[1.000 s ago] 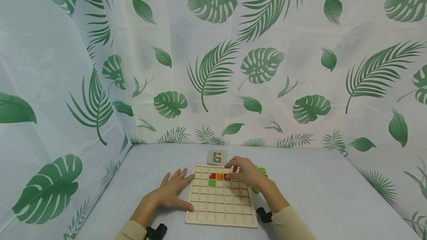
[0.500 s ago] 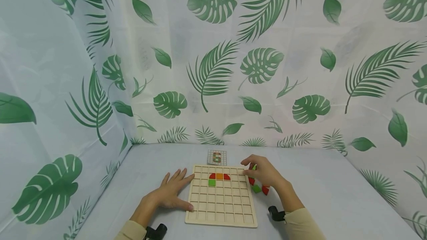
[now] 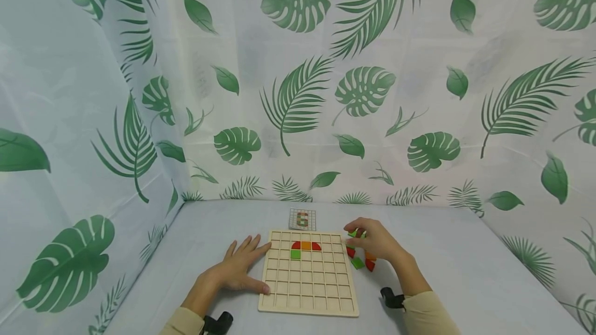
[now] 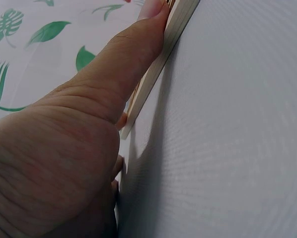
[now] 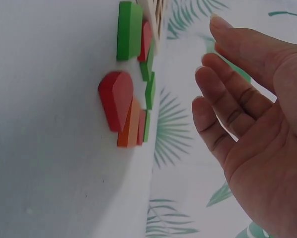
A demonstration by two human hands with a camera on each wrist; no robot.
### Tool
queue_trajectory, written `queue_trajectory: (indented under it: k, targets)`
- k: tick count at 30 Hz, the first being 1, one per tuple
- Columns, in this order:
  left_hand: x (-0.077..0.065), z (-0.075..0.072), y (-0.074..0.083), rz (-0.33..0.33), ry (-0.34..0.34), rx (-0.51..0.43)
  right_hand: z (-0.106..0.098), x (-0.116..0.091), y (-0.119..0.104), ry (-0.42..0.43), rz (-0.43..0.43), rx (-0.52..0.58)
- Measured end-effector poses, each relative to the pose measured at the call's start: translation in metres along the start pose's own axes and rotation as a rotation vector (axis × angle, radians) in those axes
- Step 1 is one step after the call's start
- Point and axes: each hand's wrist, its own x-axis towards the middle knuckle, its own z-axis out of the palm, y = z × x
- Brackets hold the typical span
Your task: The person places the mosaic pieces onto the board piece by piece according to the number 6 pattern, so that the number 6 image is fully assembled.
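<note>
My left hand (image 3: 237, 268) lies spread at the left edge of a wooden grid board (image 3: 321, 288), its thumb (image 4: 138, 44) on the rim. Set in the board's upper cells are a red rounded piece (image 3: 296, 245), an orange square (image 3: 306, 245), another red rounded piece (image 3: 316, 246) and a green square (image 3: 295, 255). Past the board's right edge, my right hand (image 3: 374, 242) hovers over loose coloured pieces, fingers loosely bent and holding nothing. Below it, the right wrist view shows a green block (image 5: 129, 30), a red rounded block (image 5: 116, 99) and an orange one (image 5: 130, 126).
A small card (image 3: 302, 219) with a coloured grid pattern lies just behind the board. Everything rests on a white-covered table (image 3: 465, 273). Leaf-printed cloth (image 3: 298, 118) hangs at the back and left. A black wrist device (image 3: 219, 323) sits below the left hand.
My right hand has let go of the red rounded piece, now seen in the top row of pieces, and moved right off the board to above the loose pieces. The left hand stays put.
</note>
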Motion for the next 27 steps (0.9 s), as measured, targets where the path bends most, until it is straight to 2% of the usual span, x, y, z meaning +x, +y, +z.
queue_trajectory:
  k: [7, 12, 21, 27]
  targets:
    - [0.000, -0.001, 0.000, -0.002, -0.001, 0.004, -0.013, -0.005, 0.012, -0.009, 0.030, -0.031]
    - [0.001, -0.001, -0.001, -0.004, 0.002, 0.008, -0.020, -0.010, 0.020, -0.063, 0.080, -0.041]
    - [0.001, 0.000, -0.001, 0.000, 0.000, -0.003, -0.025, -0.017, 0.030, -0.132, 0.157, 0.004]
    - [0.001, 0.000, -0.001, -0.007, 0.000, 0.003, -0.024, -0.020, 0.031, -0.128, 0.234, 0.003]
